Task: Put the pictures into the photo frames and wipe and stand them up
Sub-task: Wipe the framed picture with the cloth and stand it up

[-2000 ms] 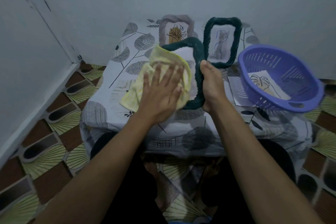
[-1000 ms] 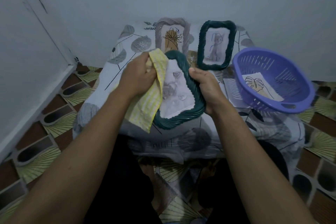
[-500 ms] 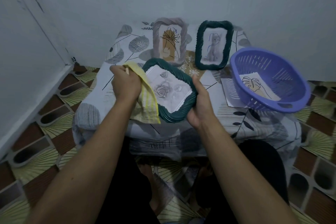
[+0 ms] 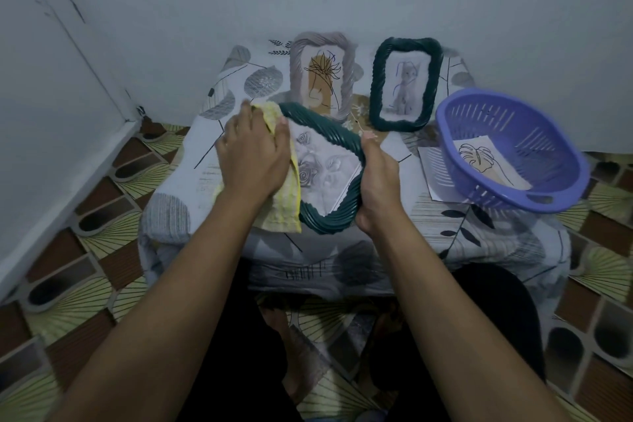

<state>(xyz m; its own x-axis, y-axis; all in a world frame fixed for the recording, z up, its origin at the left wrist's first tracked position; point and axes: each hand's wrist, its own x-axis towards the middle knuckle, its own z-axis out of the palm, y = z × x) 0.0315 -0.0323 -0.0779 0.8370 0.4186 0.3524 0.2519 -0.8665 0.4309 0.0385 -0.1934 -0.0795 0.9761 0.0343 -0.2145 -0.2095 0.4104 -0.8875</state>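
- Three frames: grey frame (image 4: 322, 79) and green frame (image 4: 406, 84) stand at the surface's (image 4: 205, 161) back; third frame (image 4: 329, 135) held tilted in front.
- One basket (image 4: 561, 147), one picture (image 4: 486, 164) inside.
- Right hand (image 4: 376, 181) grips third frame's rim; left hand (image 4: 253, 161), clutching the cloth (image 4: 284, 216), has slid onto its left rim.

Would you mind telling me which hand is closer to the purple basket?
Right. The right hand grips the held green frame by its right edge, just left of the purple basket. The left hand holds the yellow cloth against the frame's opposite side, farther away.
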